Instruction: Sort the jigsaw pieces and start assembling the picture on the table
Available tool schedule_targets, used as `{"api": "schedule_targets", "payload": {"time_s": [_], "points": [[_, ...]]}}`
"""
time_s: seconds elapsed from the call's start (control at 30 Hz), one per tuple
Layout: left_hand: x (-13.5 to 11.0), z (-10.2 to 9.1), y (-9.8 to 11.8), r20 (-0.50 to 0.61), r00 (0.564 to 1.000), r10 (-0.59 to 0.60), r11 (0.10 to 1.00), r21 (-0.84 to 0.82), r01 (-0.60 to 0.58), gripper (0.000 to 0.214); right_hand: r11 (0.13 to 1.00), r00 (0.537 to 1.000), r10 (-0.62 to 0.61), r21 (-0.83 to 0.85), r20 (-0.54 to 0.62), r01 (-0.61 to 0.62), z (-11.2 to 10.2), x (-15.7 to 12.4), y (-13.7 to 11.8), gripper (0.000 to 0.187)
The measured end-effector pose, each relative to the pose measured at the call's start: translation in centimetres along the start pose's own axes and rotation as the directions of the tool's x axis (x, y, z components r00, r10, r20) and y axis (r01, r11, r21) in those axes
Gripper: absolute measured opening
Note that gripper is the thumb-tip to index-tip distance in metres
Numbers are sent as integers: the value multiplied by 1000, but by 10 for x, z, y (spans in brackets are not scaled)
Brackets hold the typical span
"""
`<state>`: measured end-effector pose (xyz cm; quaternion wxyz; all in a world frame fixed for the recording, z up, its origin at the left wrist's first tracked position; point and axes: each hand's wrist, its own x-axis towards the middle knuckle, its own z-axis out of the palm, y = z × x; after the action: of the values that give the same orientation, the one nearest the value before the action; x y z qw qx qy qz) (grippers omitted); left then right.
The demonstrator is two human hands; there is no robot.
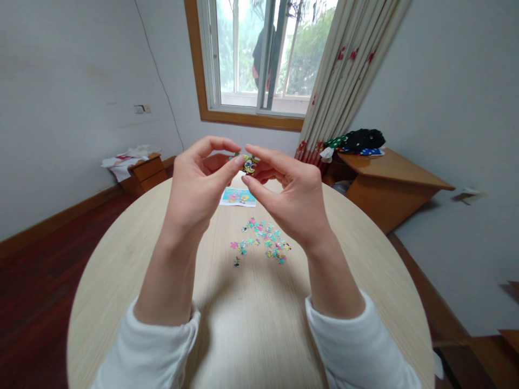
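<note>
Round wooden table [251,335], window [239,65] at 12 o'clock. Left hand [190,181] pinches a yellow cartoon-face puzzle piece [249,164], raised toward 12; right hand [298,192] curls round its 3 o'clock side, grip unclear. Loose pieces [270,236] scattered mid-table; picture card [238,198] beyond at their 11.

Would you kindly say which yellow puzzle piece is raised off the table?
The eye-printed piece between the left hand and right hand; other pieces lie on the table.
</note>
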<state>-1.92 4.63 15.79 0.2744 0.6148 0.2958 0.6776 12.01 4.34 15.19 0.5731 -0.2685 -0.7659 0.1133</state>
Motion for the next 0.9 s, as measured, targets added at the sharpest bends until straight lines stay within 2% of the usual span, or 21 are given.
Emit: {"api": "schedule_targets", "payload": {"time_s": [0.9], "points": [[0,-2,-1,10,998,-58,998,-17,58,20,999,999,29,33,30,-30,-1,-1,3,37]]}}
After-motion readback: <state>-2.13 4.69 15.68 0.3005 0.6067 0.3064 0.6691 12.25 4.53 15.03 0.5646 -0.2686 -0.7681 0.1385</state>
